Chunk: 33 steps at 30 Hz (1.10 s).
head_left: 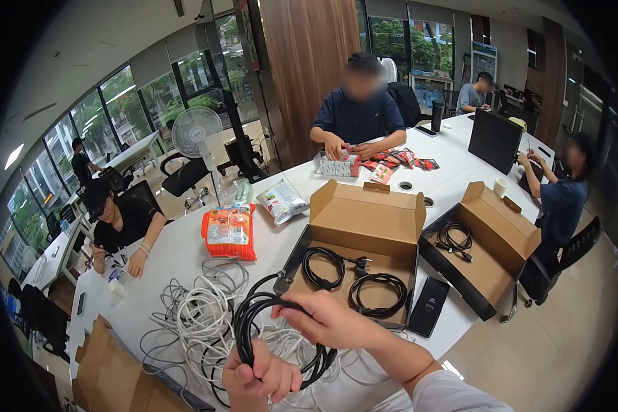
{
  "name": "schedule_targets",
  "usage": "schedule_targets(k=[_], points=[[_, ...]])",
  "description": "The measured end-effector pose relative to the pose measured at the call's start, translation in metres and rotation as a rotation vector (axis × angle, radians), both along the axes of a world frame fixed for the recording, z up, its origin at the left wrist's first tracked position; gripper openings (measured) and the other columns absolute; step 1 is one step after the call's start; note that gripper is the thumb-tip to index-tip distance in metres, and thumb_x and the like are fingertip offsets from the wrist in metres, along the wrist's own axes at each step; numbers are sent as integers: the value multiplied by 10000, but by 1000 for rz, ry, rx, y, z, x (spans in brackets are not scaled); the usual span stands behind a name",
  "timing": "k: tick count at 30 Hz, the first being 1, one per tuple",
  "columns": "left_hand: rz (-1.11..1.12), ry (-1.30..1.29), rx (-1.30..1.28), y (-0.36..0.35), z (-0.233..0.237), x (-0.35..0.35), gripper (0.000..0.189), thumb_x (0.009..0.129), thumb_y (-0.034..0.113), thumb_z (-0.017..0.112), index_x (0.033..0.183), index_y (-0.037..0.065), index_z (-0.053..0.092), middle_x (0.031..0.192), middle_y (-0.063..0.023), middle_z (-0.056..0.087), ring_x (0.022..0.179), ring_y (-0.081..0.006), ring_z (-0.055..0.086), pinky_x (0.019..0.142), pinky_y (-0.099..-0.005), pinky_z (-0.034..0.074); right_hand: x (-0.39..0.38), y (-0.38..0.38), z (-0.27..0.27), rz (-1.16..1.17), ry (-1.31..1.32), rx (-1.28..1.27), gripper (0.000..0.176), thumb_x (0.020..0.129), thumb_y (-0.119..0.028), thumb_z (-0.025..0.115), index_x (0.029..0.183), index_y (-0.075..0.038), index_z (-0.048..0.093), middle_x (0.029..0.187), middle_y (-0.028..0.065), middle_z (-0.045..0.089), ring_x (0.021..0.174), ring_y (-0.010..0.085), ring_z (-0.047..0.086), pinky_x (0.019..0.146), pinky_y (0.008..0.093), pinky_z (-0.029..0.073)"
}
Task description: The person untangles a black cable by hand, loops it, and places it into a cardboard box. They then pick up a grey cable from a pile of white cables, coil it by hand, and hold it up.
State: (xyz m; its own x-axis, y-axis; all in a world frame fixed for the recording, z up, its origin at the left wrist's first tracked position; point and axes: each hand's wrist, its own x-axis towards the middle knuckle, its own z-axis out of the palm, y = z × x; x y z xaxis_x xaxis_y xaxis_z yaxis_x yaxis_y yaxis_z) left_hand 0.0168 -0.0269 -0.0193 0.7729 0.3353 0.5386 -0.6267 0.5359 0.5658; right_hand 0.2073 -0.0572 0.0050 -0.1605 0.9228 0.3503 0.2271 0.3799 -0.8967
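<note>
My left hand (264, 378) is closed around a coiled black cable (244, 326) at the bottom centre. On the coil's upper right side, the fingers of my right hand (326, 319) grip the same loops. Beneath both hands spreads a tangled pile of white and grey cables (202, 309). Just beyond them an open cardboard box (364, 223) holds two coiled black power cables, one on the left (305, 268) with a plug and one on the right (399, 292). A black smartphone (429, 307) lies beside that box.
A second open box (498, 216) holds a thin black cable (453, 240). An orange snack bag (228, 230) and a white bag (281, 201) stand behind the pile. Brown cardboard (110, 371) is at lower left. Several people sit around the table (175, 240).
</note>
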Motion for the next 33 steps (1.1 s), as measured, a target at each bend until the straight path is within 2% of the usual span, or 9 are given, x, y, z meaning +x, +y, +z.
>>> schedule_targets(k=[1, 5, 10, 14, 16, 21, 25, 28, 33], points=[[-36, -45, 58, 2, -3, -1, 214, 994, 264, 401, 909, 68, 415, 585, -38, 501, 542, -235, 541, 765, -459, 430, -2, 2, -5, 41, 41, 12, 175, 970, -153, 456, 1025, -29, 567, 554, 4, 461, 464, 63, 466, 450, 240, 379], [-6, -92, 78, -2, -4, -6, 200, 992, 255, 405, 918, 70, 414, 590, -54, 520, 563, -263, 572, 773, -472, 439, -12, 0, -2, 151, 172, -122, 165, 979, -155, 431, 996, -24, 530, 613, 7, 481, 444, 64, 451, 431, 234, 380], [58, -81, 28, -5, -4, -9, 211, 1002, 298, 380, 921, 103, 376, 548, -6, 432, 492, -185, 475, 691, -418, 441, -18, 2, -4, 146, 243, -144, 147, 968, -142, 452, 963, -9, 514, 709, 48, 556, 422, 85, 466, 420, 245, 397], [73, -70, -149, -5, -4, -12, 249, 1010, 347, 339, 883, 133, 335, 519, 33, 312, 431, -114, 321, 542, -327, 391, -13, 6, -8, 139, 166, -92, 233, 945, -186, 517, 1099, -13, 493, 762, 47, 549, 583, 99, 536, 537, 267, 448], [176, -49, -37, 2, 6, -11, 260, 1015, 349, 316, 869, 134, 326, 516, 38, 284, 414, -105, 271, 489, -302, 346, -10, 9, -14, 139, 138, 50, 335, 931, -205, 548, 1198, -20, 465, 800, 50, 545, 701, 115, 567, 624, 286, 470], [628, -28, 48, 5, 11, -18, 305, 1000, 411, 331, 853, 146, 308, 498, 46, 240, 406, -97, 218, 448, -281, 300, -5, 5, -11, -24, 81, 140, 535, 914, -279, 579, 1324, 3, 384, 1112, 157, 511, 1005, 224, 550, 779, 313, 481], [838, -48, 134, 7, 10, -13, 323, 998, 409, 341, 832, 135, 300, 485, 43, 234, 394, -90, 190, 431, -263, 250, -13, 0, -7, -106, -157, 23, 546, 910, -305, 575, 1272, 70, 412, 1165, 222, 477, 1047, 328, 534, 816, 363, 476], [875, -93, 203, 5, 7, -6, 328, 1001, 391, 346, 810, 129, 294, 473, 40, 224, 385, -84, 167, 418, -259, 197, -19, 9, -25, -291, -403, 327, 552, 904, -290, 584, 1296, 50, 397, 1177, 228, 501, 1015, 325, 568, 848, 368, 468], [812, -176, 220, 1, 9, -3, 326, 1009, 359, 347, 784, 132, 284, 461, 38, 209, 375, -74, 139, 402, -257, 135, -25, 5, -17, -234, -360, 162, 594, 907, -279, 581, 1326, 75, 352, 1225, 237, 476, 1024, 346, 565, 877, 373, 452]])
